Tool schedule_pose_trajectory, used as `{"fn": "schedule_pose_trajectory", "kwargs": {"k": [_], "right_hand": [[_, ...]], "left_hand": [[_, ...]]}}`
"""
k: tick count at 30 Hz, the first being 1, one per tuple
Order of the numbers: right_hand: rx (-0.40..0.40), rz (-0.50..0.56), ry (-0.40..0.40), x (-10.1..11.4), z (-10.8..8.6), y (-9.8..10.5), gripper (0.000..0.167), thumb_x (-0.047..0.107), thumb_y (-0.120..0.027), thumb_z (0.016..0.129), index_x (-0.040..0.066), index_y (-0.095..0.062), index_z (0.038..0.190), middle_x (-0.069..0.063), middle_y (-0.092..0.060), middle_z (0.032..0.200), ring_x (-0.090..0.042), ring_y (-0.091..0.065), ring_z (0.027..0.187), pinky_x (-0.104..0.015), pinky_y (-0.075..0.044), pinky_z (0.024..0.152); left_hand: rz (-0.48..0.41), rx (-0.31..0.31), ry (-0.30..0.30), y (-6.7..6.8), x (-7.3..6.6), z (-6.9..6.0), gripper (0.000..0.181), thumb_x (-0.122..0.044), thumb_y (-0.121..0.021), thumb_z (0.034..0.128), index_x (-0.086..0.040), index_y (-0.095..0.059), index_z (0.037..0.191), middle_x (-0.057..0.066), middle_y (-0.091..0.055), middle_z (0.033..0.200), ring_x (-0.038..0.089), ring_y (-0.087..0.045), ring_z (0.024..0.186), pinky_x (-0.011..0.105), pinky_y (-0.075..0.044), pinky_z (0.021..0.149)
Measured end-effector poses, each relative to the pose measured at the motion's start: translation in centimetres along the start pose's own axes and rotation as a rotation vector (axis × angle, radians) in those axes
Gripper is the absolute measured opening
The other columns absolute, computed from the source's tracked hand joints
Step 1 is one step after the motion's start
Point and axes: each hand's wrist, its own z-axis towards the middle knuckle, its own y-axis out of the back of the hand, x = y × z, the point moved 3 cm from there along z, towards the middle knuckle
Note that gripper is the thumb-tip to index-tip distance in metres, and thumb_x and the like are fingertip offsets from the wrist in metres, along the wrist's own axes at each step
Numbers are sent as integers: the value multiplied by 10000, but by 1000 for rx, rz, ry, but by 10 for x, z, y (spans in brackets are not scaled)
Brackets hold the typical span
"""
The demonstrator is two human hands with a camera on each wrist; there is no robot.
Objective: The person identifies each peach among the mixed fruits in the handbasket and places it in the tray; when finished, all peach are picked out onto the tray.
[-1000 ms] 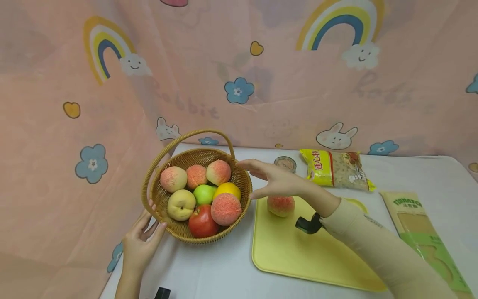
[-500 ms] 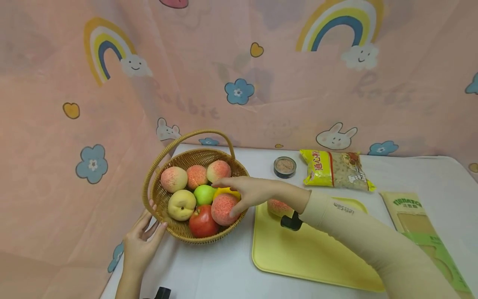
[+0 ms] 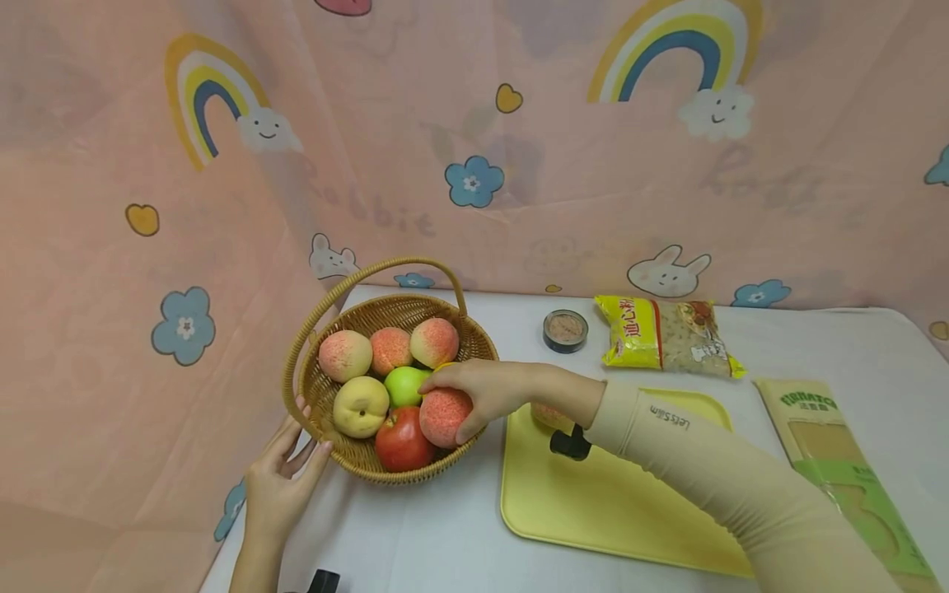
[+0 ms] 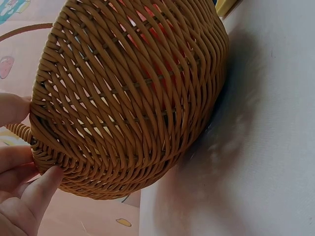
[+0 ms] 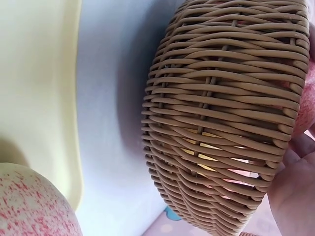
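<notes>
A wicker basket (image 3: 356,469) with an arched handle stands left of centre, holding several peaches, a red apple (image 3: 403,441), a green apple (image 3: 404,385) and a mostly covered yellow fruit. My left hand (image 3: 278,486) grips the basket's left rim near the handle's base; in the left wrist view the thumb and fingers pinch the woven edge. Over the basket's right side, my right hand (image 3: 493,391) holds a pink-red peach (image 3: 445,416) between thumb and fingers. Its fingertips are partly hidden behind the fruit. From the right wrist, the basket wall (image 5: 221,108) covers most of the grip.
A yellow tray (image 3: 600,511) lies right of the basket, with another peach (image 5: 34,204) on it, partly under my right forearm. Behind are a round tin (image 3: 565,330) and a yellow-ended bag of pasta (image 3: 670,336). A flat green-and-tan packet (image 3: 845,469) lies at far right.
My right hand has moved left from beside the basket's rim to over the fruit, and its fingers have closed around the front right peach. The left hand stays on the rim.
</notes>
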Motion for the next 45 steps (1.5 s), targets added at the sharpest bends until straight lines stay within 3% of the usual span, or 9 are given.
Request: {"fn": "schedule_pose_trajectory", "kwargs": {"k": [7, 17, 24, 29, 32, 39, 45], "right_hand": [[-57, 37, 25, -3, -3, 3, 676, 266, -781, 778, 128, -477, 1366, 2, -508, 1366, -147, -459, 1240, -322, -428, 1081], [-231, 179, 48, -8, -26, 16, 702, 322, -792, 771, 140, -470, 1368, 10, -502, 1365, -146, -497, 1199, -328, -482, 1026], [-363, 399, 72, -29, -64, 18, 682, 227, -801, 769, 110, -476, 1357, -12, -504, 1364, -176, -490, 1238, -370, -470, 1070], [-483, 464, 23, -49, -99, 9, 679, 180, -802, 767, 121, -475, 1359, -49, -480, 1368, -240, -518, 1210, -398, -513, 1020], [-536, 483, -6, -60, -120, 2, 675, 146, -786, 780, 135, -462, 1373, -74, -455, 1394, -218, -513, 1217, -354, -521, 1011], [-637, 494, -79, -89, -163, -10, 670, 73, -745, 809, 86, -422, 1396, -121, -471, 1375, -12, -503, 1185, -173, -484, 988], [-701, 465, -194, -112, -194, -20, 657, 83, -738, 819, 45, -412, 1389, -119, -474, 1352, 38, -517, 1120, -118, -498, 925]], "left_hand": [[-14, 5, -7, -1, 3, 0, 565, 188, -696, 724, 126, -529, 1260, 259, -439, 1408, -21, -462, 1240, 149, -513, 865], [-41, 6, 31, 0, 4, -1, 546, 189, -676, 744, 132, -520, 1264, 250, -429, 1420, -15, -455, 1255, 171, -516, 875], [-45, 2, 39, 0, 3, -1, 549, 197, -671, 743, 135, -515, 1266, 264, -424, 1416, -16, -459, 1251, 172, -511, 874], [-43, 3, 19, 0, 4, -1, 567, 212, -671, 731, 126, -518, 1269, 272, -423, 1413, -24, -464, 1244, 156, -514, 864], [-43, 3, 30, 0, 4, -1, 557, 210, -669, 735, 129, -521, 1265, 274, -423, 1412, -22, -460, 1249, 156, -513, 868], [-24, -1, 89, 0, 3, -1, 531, 189, -672, 750, 123, -532, 1258, 241, -431, 1422, -37, -455, 1240, 159, -511, 871], [-28, 5, 59, 0, 0, -1, 542, 210, -659, 745, 135, -518, 1263, 264, -426, 1415, -28, -460, 1246, 157, -510, 873]]}}
